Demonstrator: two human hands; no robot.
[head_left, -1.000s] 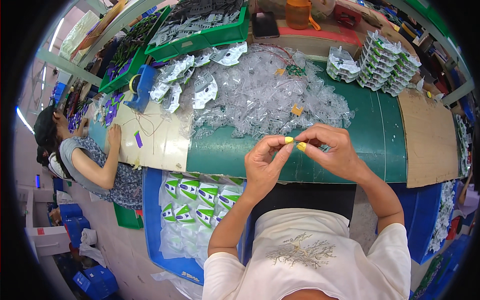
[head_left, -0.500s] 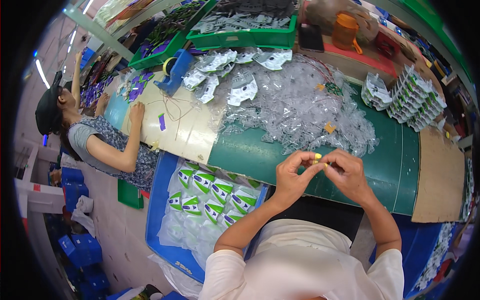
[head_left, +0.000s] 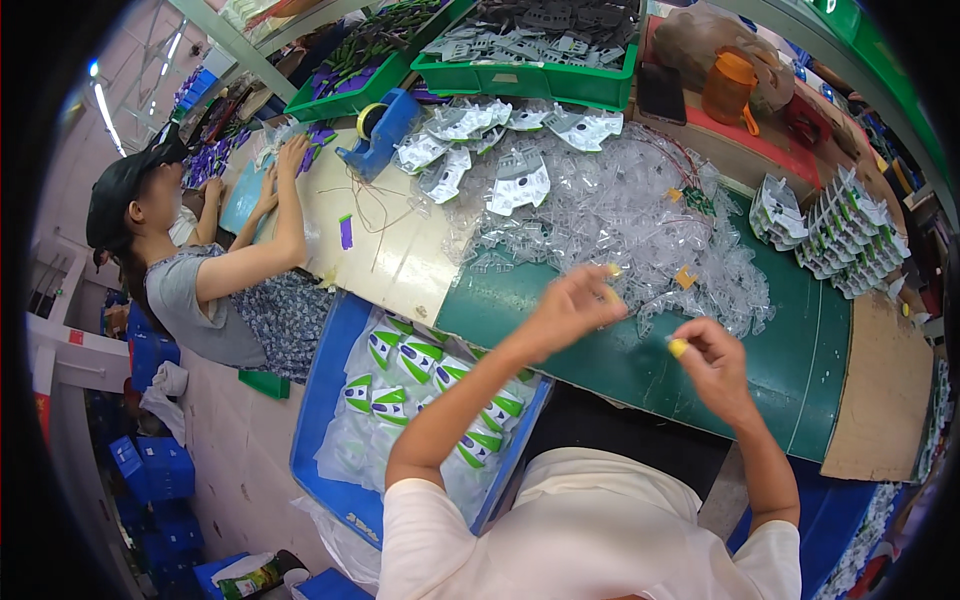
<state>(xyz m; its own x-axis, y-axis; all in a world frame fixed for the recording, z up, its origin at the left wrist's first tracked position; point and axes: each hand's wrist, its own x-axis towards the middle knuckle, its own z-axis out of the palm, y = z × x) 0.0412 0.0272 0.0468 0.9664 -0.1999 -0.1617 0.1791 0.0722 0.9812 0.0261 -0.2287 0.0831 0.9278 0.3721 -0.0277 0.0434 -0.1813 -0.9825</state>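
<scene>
A heap of small, clear, shiny plastic pieces (head_left: 600, 220) lies at twelve o'clock from the bare left hand (head_left: 578, 308), its finger and thumb loosely apart. The bare right hand (head_left: 715, 370) curls; whether around anything, one cannot tell. The pieces look light, stiff, slippery, best pinched by their edges.

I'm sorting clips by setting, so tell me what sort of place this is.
Probably a factory assembly area: a heap of clear plastic parts, stacked white-and-green shells and a co-worker busy alongside.
</scene>
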